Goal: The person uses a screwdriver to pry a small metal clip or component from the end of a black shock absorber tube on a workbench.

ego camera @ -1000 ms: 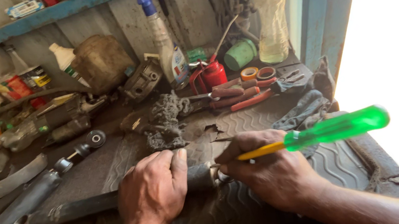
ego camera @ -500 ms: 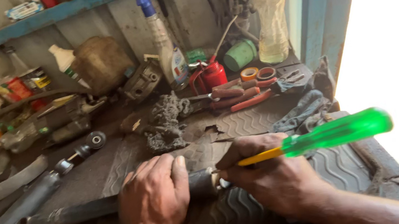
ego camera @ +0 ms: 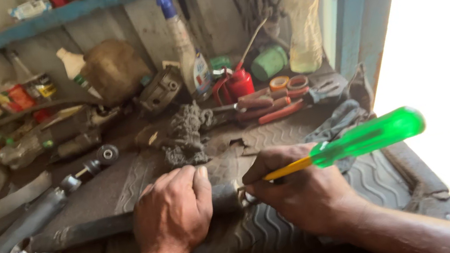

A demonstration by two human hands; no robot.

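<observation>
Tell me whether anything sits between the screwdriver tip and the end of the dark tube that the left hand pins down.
Nothing visible does. The left hand presses the dark tube onto the rubber mat; the right hand aims the green-handled screwdriver at the tube's end, where its fingers hide the tip.

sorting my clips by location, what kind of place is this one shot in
Most likely a small repair or mechanic's workshop. A grimy bench holds pliers and a red oil can, with bottles along the back. The left hand presses a dark tube down; the right hand works a green-handled screwdriver.
</observation>
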